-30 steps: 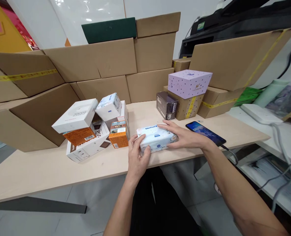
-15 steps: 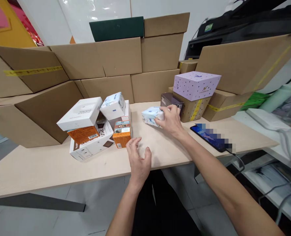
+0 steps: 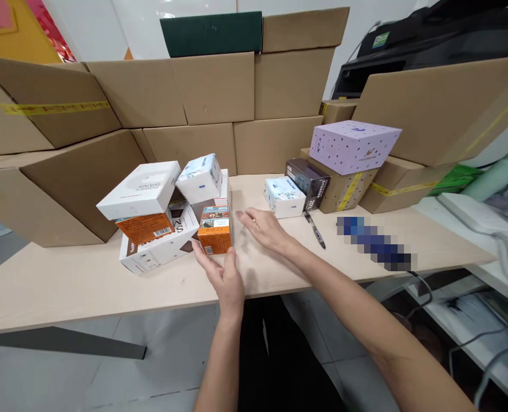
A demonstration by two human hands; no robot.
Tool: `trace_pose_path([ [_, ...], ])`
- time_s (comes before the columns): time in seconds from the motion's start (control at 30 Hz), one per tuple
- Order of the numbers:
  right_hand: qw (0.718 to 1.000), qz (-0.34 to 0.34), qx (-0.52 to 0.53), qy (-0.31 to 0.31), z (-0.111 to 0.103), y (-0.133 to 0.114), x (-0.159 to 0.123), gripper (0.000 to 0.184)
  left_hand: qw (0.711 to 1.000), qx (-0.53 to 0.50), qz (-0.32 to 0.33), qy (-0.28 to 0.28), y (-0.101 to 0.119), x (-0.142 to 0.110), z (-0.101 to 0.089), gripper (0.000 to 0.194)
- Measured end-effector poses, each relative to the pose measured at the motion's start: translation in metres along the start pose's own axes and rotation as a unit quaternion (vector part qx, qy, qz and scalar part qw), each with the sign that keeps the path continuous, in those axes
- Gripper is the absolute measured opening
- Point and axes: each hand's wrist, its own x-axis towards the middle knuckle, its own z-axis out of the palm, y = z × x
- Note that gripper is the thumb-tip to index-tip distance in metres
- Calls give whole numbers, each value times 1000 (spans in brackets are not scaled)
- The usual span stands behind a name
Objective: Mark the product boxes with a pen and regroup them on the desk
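Note:
A small orange box (image 3: 214, 230) with a picture on its top stands at the front of a pile. My left hand (image 3: 223, 280) is at its near side, fingers by the left edge and thumb by the right corner, apart rather than wrapped round. Whether they touch it, I cannot tell. Just right of the box is my right hand (image 3: 264, 230), empty, its fingers stretched toward it. Farther right, a white tissue pack with blue print (image 3: 284, 197) rests on the table against a dark box (image 3: 307, 180).
The pile on the left holds a white power bank box (image 3: 140, 189), another orange box (image 3: 146, 228), a second tissue pack (image 3: 200, 176) and a white-and-brown box (image 3: 159, 249). A pen (image 3: 315, 230), a blurred-out phone (image 3: 374, 243), a purple box (image 3: 354, 146) and cardboard walls (image 3: 211, 86) surround the table.
My right hand has let go of the tissue pack, now beside the dark box, and moved left to the orange box. My left hand has shifted left to the box's front. A pen is uncovered.

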Motion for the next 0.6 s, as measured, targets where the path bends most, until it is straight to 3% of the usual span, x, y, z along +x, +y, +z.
trace_pose_path([
  [0.13,988,27,137,-70,17,-7,0,52,999,25,-25,-14,1,4,-2,73],
  [0.27,969,9,232,-81,10,3,-8,40,999,16,-11,-42,9,1,-2,55],
  [0.47,947,-15,322,9,-18,30,-42,43,982,-99,-23,-162,13,-1,5,35],
  [0.6,942,31,330,58,-25,42,-59,31,969,-64,-19,-240,8,-1,7,30],
])
